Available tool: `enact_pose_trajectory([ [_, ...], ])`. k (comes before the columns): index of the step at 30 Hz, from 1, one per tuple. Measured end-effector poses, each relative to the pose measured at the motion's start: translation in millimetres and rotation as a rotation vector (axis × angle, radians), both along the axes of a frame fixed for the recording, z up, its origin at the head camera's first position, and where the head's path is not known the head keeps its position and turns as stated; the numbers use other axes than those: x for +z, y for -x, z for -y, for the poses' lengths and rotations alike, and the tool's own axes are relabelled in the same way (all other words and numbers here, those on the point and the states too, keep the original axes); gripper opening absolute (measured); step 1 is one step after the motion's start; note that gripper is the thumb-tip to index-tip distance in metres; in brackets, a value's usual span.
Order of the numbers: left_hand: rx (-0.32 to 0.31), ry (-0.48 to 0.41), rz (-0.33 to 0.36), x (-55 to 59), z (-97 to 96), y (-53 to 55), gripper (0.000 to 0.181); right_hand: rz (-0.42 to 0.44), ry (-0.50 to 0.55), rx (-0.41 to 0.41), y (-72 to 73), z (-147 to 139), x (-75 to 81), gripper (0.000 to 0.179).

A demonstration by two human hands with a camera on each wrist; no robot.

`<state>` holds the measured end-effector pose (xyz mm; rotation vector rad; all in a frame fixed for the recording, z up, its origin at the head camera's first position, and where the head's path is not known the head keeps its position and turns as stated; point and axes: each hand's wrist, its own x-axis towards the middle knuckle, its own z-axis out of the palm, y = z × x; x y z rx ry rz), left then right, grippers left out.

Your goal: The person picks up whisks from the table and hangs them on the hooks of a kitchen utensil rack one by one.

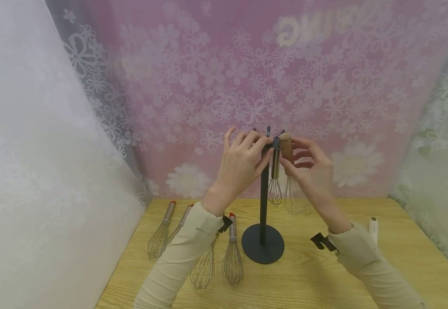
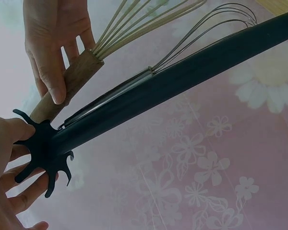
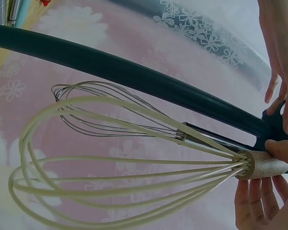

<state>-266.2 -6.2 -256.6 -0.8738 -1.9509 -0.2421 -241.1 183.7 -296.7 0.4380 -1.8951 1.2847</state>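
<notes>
Pale lettering (image 1: 290, 32) on pink backdrop (image 1: 193, 56), blurred, unreadable

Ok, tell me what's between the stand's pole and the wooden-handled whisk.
A smaller metal whisk hangs between the pole and the wooden-handled whisk. The head view shows it plainly; in the right wrist view, wires partly overlap it.

Far: pink backdrop (image 1: 193, 107), white flower prints (image 1: 255, 109), pale lettering (image 1: 324, 26) high toward right. Left: whitish sheet (image 1: 42, 150), grey flowered strip (image 1: 92, 81) alongside. Right: pale floral sheet (image 1: 446, 171). Near: yellowish wood-grain bench (image 1: 409, 244). Soft light.
</notes>
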Motion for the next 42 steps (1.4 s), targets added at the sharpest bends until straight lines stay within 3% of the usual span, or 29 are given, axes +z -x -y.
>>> enact_pose_trajectory([
  [14, -0.011, 0.021, 0.029, 2.4, 3.1, -1.0, 0.024, -0.002, 0.009, 0.027, 1.4, -0.6, -1.4, 0.049],
  [28, -0.101, 0.063, 0.076, 6.2, 16.5, 3.7, 0.034, 0.01, 0.017, 0.037, -0.5, -1.6, -0.9, 0.049],
  [34, -0.142, 0.082, 0.041, 7.1, 23.9, 7.7, 0.035, 0.037, 0.015, 0.015, -1.0, -5.0, -2.0, 0.045],
  [42, -0.137, 0.105, 0.001, 7.4, 26.3, 8.4, 0.029, 0.043, 0.034, -0.005, -2.3, -12.6, -4.8, 0.035],
])
